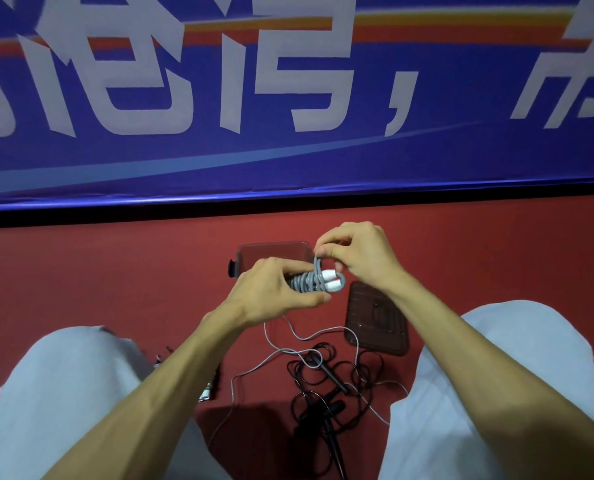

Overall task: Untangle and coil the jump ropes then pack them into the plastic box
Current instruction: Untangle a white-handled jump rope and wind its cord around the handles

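Observation:
A grey jump rope with white handle ends [323, 280] is wound around its two handles in a tight bundle, held above the red floor. My left hand [274, 292] grips the bundle's left side. My right hand [354, 254] pinches a loop of the grey cord at the top right of the bundle. The rest of the grey cord [288, 355] trails loose down to the floor. A black jump rope [326, 379] lies tangled on the floor between my knees. The clear plastic box [271, 251] sits open on the floor just behind my hands.
The box's clear lid [378, 317] lies flat to the right of the bundle. Another white-ended handle [207, 391] shows by my left forearm. My knees in light trousers flank the ropes. A blue banner wall [288, 133] stands close behind the box.

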The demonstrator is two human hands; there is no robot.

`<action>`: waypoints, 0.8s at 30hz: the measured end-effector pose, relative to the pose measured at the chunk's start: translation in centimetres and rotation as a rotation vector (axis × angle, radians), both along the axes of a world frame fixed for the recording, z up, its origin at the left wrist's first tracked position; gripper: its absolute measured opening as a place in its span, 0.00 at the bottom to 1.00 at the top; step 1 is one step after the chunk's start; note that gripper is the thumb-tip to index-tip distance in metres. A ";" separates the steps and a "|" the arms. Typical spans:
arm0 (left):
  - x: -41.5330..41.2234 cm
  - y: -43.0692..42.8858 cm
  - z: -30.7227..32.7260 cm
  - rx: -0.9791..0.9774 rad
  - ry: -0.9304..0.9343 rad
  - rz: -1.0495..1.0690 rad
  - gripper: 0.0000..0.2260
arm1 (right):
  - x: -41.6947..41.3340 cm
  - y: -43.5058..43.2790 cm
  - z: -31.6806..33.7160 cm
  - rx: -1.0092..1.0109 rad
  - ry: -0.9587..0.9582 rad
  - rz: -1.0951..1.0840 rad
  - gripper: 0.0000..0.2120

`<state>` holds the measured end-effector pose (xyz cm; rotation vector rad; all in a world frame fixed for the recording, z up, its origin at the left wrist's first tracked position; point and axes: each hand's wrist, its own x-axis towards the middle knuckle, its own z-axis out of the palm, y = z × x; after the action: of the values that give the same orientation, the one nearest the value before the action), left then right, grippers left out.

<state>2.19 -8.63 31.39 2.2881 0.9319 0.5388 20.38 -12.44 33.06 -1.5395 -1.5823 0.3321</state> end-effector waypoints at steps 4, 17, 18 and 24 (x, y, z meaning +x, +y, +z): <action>-0.2 -0.1 0.9 -0.204 -0.274 0.021 0.09 | 0.4 0.5 -0.2 -0.084 0.210 0.009 0.08; -0.1 -0.4 2.2 -0.534 -0.679 0.150 0.12 | -1.3 -0.3 0.2 -0.195 0.150 0.086 0.21; -0.1 -0.5 2.3 -0.560 -0.685 0.156 0.11 | -1.4 -0.3 0.2 -0.141 0.208 0.073 0.17; 0.0 -0.2 2.3 -0.757 -0.753 0.133 0.10 | -2.0 -0.2 0.7 0.057 0.651 0.244 0.15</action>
<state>2.22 -8.84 33.68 1.2040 0.7207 0.8435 18.35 -12.67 33.77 -1.0388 -1.2348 0.8241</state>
